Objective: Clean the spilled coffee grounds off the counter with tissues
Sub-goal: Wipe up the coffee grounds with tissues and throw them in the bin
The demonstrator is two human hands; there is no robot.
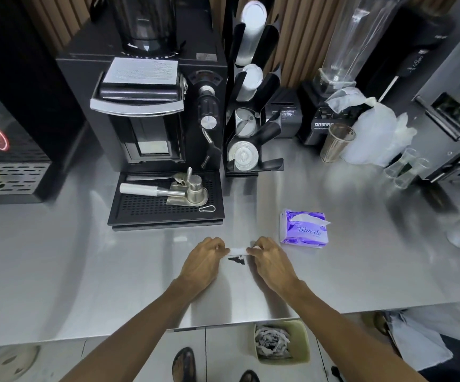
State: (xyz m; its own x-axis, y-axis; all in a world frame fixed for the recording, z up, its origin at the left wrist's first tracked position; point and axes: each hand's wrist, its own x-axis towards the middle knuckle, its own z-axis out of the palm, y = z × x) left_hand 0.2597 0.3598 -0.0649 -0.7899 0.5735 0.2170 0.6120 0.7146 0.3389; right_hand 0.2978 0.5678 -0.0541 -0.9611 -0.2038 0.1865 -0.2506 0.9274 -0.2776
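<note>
A small dark patch of coffee grounds (237, 260) lies on the steel counter (85, 271) near its front edge. Just above the patch, a white tissue (238, 252) is stretched between my two hands. My left hand (202, 264) pinches its left end and my right hand (271, 261) pinches its right end. The tissue hangs close over the far side of the grounds. A purple tissue pack (303, 228) with a sheet sticking out lies on the counter to the right of my right hand.
A black coffee machine (146, 111) with a drip tray (165, 202) holding a portafilter stands behind my hands. A cup-and-lid rack (251, 106), a blender (331, 86) and a metal cup (336, 143) stand further back. A green bin (303, 343) of used tissues sits on the floor below the counter edge.
</note>
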